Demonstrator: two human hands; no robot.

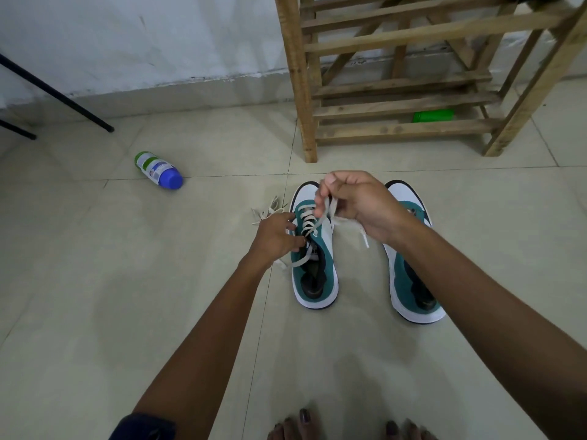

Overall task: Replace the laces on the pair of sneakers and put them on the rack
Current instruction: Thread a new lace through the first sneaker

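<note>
From the head view, we see the pair of sneakers on the floor tiles just before the wooden rack (403,90). Our left hand (274,236) rests on the left sneaker (314,249), fingers curled at its eyelets. Our right hand (359,204) pinches the white lace (320,214), lifted above it. The right sneaker (409,258) stands beside, unlaced. A loose lace (268,211) lies nearby.

two sneakers (314,265) (413,268), two hands (276,235) (362,204), one bottle (158,169), one wooden rack (397,77)
</note>
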